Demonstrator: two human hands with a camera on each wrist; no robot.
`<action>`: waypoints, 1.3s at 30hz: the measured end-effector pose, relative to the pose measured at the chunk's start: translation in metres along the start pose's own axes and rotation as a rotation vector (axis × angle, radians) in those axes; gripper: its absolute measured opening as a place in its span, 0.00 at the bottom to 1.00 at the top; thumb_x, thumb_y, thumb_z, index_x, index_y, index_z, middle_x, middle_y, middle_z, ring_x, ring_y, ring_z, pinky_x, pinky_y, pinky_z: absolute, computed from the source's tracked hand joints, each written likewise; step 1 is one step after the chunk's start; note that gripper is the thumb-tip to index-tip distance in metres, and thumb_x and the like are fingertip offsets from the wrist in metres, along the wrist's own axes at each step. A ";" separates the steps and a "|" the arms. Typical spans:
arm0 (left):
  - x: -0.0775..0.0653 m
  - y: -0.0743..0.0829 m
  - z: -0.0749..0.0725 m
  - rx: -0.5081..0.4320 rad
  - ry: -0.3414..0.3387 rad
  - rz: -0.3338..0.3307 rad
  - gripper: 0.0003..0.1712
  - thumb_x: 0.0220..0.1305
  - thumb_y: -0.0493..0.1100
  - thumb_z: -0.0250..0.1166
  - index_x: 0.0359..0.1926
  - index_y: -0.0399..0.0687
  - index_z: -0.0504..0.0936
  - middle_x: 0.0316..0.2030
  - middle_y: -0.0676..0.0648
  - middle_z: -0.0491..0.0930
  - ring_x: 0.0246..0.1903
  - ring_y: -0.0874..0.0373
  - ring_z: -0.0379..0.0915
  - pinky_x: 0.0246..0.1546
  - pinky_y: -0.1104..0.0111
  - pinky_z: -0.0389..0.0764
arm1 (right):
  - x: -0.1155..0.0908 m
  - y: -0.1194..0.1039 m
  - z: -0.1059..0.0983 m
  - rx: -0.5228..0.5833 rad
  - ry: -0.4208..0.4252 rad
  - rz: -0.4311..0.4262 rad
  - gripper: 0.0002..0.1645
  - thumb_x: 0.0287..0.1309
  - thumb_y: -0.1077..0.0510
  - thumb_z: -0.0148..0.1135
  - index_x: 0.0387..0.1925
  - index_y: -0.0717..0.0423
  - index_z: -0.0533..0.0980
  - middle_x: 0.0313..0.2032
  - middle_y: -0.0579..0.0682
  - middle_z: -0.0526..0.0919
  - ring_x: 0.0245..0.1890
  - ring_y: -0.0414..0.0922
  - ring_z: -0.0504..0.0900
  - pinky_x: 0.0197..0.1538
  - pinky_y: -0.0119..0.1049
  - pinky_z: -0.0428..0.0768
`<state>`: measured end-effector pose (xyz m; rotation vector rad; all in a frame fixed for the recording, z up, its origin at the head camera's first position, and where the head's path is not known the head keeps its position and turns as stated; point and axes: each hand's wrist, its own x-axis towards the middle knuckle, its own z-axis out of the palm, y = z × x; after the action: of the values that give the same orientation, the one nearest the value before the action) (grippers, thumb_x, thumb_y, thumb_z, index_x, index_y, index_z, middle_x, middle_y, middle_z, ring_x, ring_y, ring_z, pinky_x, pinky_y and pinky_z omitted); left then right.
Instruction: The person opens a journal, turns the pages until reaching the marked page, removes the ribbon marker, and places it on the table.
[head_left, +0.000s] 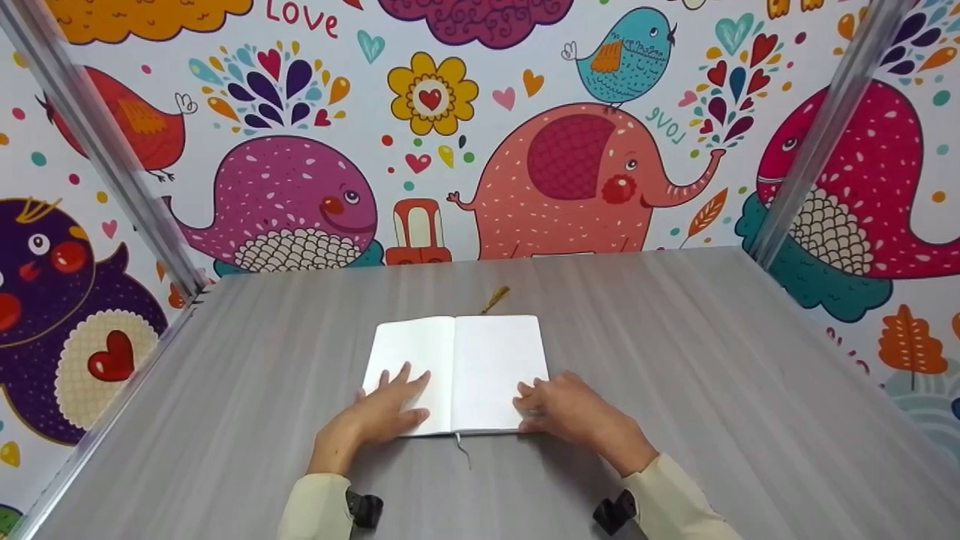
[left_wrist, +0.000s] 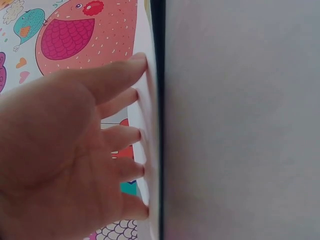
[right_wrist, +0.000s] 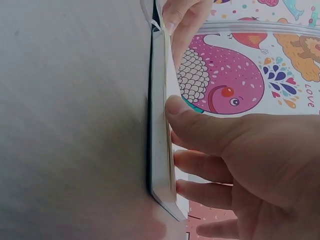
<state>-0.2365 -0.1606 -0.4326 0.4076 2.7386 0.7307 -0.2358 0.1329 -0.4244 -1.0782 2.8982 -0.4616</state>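
Note:
An open notebook point(head_left: 498, 360) with blank white pages lies flat on the grey table. Its dark cover point(left_wrist: 159, 120) shows as a thin line in the left wrist view. The left hand point(head_left: 384, 411) rests on the lower left page with fingers spread, and its fingertips point(left_wrist: 142, 134) touch the paper. At the lower right edge of the right page is the right hand point(head_left: 566, 409). Its thumb and fingers touch the page near the edge of the thick page block point(right_wrist: 159, 120). A thin pale ribbon point(head_left: 463, 450) hangs from the bottom of the spine.
A gold tassel point(head_left: 496, 298) sticks out beyond the notebook's top edge. The wood-grain table point(head_left: 675, 337) extends around the notebook. Behind it stands a wall point(head_left: 465, 165) printed with cartoon animals, with metal posts point(head_left: 112, 150) at both sides.

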 end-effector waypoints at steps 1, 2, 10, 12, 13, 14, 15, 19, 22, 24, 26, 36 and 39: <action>0.000 0.000 0.000 0.000 0.000 0.000 0.33 0.65 0.48 0.55 0.69 0.55 0.56 0.71 0.40 0.43 0.69 0.35 0.32 0.61 0.34 0.35 | 0.000 0.000 0.000 0.000 0.003 0.007 0.24 0.49 0.48 0.65 0.47 0.53 0.80 0.52 0.53 0.78 0.55 0.53 0.77 0.50 0.48 0.71; 0.000 0.000 0.000 -0.001 0.001 0.002 0.33 0.64 0.48 0.55 0.69 0.54 0.57 0.71 0.39 0.44 0.69 0.35 0.32 0.60 0.34 0.34 | 0.000 0.000 0.000 0.003 0.005 0.010 0.24 0.49 0.48 0.65 0.47 0.54 0.80 0.52 0.53 0.78 0.55 0.53 0.77 0.50 0.48 0.71; 0.001 0.001 0.000 0.016 0.004 0.009 0.33 0.65 0.48 0.55 0.69 0.54 0.56 0.71 0.39 0.44 0.69 0.33 0.33 0.59 0.32 0.35 | -0.001 -0.001 -0.003 0.042 -0.022 0.007 0.20 0.55 0.51 0.60 0.49 0.53 0.79 0.54 0.53 0.77 0.56 0.53 0.75 0.53 0.52 0.69; 0.001 0.000 0.000 0.017 0.005 0.009 0.33 0.65 0.48 0.55 0.69 0.54 0.56 0.71 0.38 0.44 0.69 0.33 0.33 0.59 0.32 0.35 | -0.002 0.000 -0.003 0.056 -0.037 0.008 0.19 0.57 0.52 0.59 0.50 0.53 0.78 0.55 0.54 0.76 0.57 0.54 0.74 0.56 0.56 0.67; 0.001 0.001 0.000 0.017 0.005 0.009 0.33 0.65 0.48 0.55 0.69 0.54 0.56 0.71 0.38 0.44 0.69 0.33 0.33 0.59 0.32 0.35 | -0.002 0.000 -0.004 0.058 -0.046 0.009 0.19 0.58 0.52 0.58 0.50 0.53 0.78 0.55 0.54 0.75 0.57 0.54 0.74 0.57 0.57 0.66; 0.001 0.000 0.000 0.017 0.006 0.009 0.33 0.65 0.48 0.55 0.69 0.54 0.56 0.71 0.38 0.44 0.69 0.33 0.33 0.59 0.32 0.35 | -0.002 0.000 -0.005 0.060 -0.055 0.010 0.17 0.58 0.53 0.58 0.48 0.52 0.79 0.56 0.54 0.75 0.58 0.54 0.73 0.58 0.59 0.65; 0.001 0.000 0.000 0.015 0.006 0.009 0.33 0.65 0.48 0.55 0.69 0.54 0.57 0.71 0.38 0.44 0.69 0.33 0.33 0.59 0.32 0.35 | -0.002 -0.001 -0.005 0.060 -0.061 0.008 0.15 0.58 0.53 0.58 0.45 0.52 0.81 0.56 0.54 0.74 0.58 0.55 0.73 0.58 0.61 0.63; 0.001 0.000 -0.001 0.011 0.004 0.007 0.33 0.65 0.47 0.55 0.69 0.53 0.57 0.71 0.38 0.43 0.69 0.33 0.32 0.59 0.32 0.34 | -0.002 -0.001 -0.005 0.010 -0.083 -0.007 0.13 0.59 0.54 0.57 0.44 0.52 0.80 0.57 0.55 0.74 0.58 0.55 0.73 0.58 0.64 0.63; 0.001 0.000 -0.001 0.012 0.001 0.006 0.33 0.65 0.48 0.55 0.69 0.54 0.56 0.71 0.38 0.43 0.69 0.33 0.32 0.60 0.33 0.35 | -0.002 0.000 -0.005 -0.028 -0.102 -0.006 0.20 0.57 0.54 0.58 0.52 0.52 0.76 0.57 0.55 0.74 0.58 0.54 0.73 0.57 0.64 0.64; 0.001 0.000 -0.001 0.013 -0.001 0.005 0.33 0.65 0.48 0.55 0.69 0.54 0.56 0.71 0.39 0.43 0.69 0.34 0.32 0.60 0.33 0.35 | -0.001 0.000 -0.005 -0.027 -0.117 0.010 0.24 0.55 0.51 0.61 0.54 0.52 0.75 0.58 0.54 0.73 0.59 0.53 0.72 0.58 0.63 0.63; 0.001 -0.001 -0.001 0.015 -0.002 0.003 0.33 0.65 0.48 0.55 0.69 0.54 0.56 0.71 0.39 0.43 0.69 0.34 0.32 0.60 0.33 0.35 | -0.001 0.001 -0.003 -0.015 -0.118 0.026 0.28 0.52 0.48 0.64 0.55 0.52 0.75 0.58 0.54 0.73 0.60 0.53 0.72 0.59 0.63 0.63; 0.002 0.000 0.001 -0.002 -0.007 -0.021 0.34 0.64 0.48 0.56 0.69 0.55 0.57 0.71 0.40 0.43 0.70 0.36 0.32 0.61 0.34 0.35 | 0.000 0.003 0.000 -0.054 -0.021 -0.019 0.28 0.47 0.46 0.65 0.51 0.51 0.78 0.53 0.52 0.79 0.54 0.50 0.78 0.52 0.50 0.70; 0.001 0.001 0.000 -0.002 -0.005 -0.020 0.34 0.64 0.48 0.56 0.69 0.55 0.57 0.71 0.41 0.44 0.70 0.36 0.32 0.61 0.35 0.35 | 0.000 0.003 -0.002 -0.021 -0.048 -0.008 0.26 0.51 0.48 0.62 0.52 0.51 0.77 0.54 0.53 0.77 0.56 0.51 0.76 0.55 0.53 0.67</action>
<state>-0.2376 -0.1595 -0.4329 0.3807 2.7335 0.7264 -0.2378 0.1359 -0.4238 -1.0878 2.8648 -0.3999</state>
